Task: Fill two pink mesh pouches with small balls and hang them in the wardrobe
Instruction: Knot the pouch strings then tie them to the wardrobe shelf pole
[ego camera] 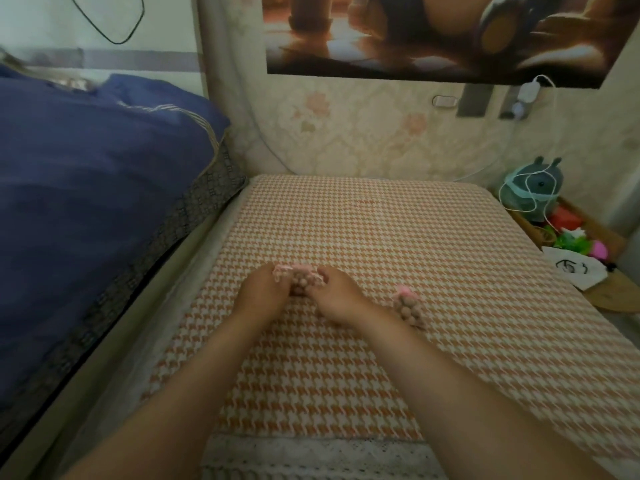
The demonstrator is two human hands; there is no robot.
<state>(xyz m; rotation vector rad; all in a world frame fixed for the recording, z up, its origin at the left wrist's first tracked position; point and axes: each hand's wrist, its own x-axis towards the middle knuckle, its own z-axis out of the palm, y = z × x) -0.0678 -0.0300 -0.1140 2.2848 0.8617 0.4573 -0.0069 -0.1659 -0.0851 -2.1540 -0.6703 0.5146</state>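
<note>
Right now we hold one pink mesh pouch (300, 270) between both hands, near the middle of the houndstooth-covered worktop (381, 230). Our left hand (261, 289) sits at nine o'clock of it, grip clamped on the pink rim. Our right hand (337, 299) sits at three o'clock, its grip likewise closed on the pouch's other side. Small tan balls (305, 285) show through the mesh between our fingers. A second pouch (408, 306), also full and gathered at its pink top, lies on the worktop at three o'clock of the right hand, just beside the wrist. Blue bedding (86, 202) lies at nine o'clock, a poster (433, 36) hangs at twelve, and a teal plush toy (531, 188) looped in white cable sits at two o'clock.
</note>
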